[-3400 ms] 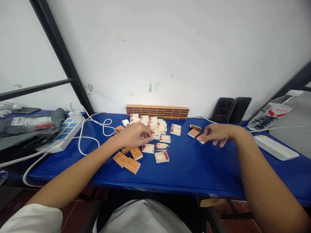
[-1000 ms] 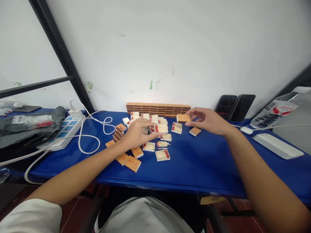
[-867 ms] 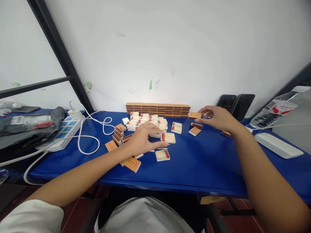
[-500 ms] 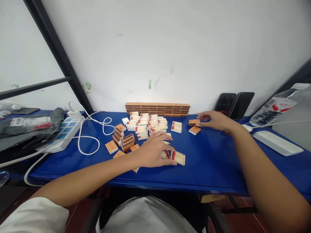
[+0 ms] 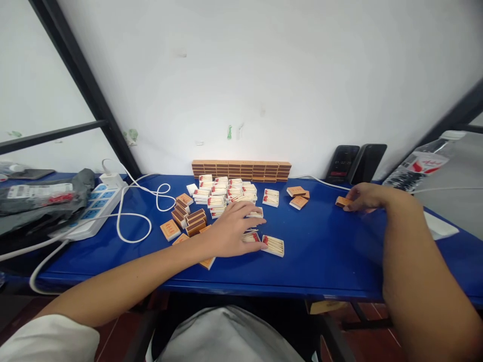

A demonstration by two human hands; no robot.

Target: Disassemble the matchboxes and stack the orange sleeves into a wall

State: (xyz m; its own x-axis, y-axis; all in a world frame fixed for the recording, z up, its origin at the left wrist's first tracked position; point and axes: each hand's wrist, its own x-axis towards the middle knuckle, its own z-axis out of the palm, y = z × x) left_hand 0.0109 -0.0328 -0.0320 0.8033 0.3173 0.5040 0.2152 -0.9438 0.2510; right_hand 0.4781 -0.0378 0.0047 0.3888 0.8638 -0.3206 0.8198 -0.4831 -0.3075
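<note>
Fingers spread, my left hand (image 5: 236, 231) rests over a partly hidden tray of matches (image 5: 252, 237). Its thumb tip is close to the left edge of an open matchbox tray (image 5: 273, 246) full of red-tipped matches. Over at the right, my right hand (image 5: 364, 197) pinches an orange matchbox (image 5: 342, 201) near the table top; whether it is a whole box or only a sleeve cannot be told. Several filled trays (image 5: 226, 191) are piled behind my left hand, and a single tray (image 5: 270, 197) lies to their right.
A low wall of stacked matchboxes (image 5: 241, 170) stands against the white wall. Loose matchboxes (image 5: 196, 221) lie left of the trays, others (image 5: 298, 202) right. Phones (image 5: 341, 163), a plastic bottle (image 5: 422, 163), a power strip (image 5: 96, 213) and white cables (image 5: 151, 229) flank the blue table (image 5: 313, 251).
My right hand has moved right and toward me, away from the small group of orange matchboxes, and now holds one at the far right. My left hand has barely moved.
</note>
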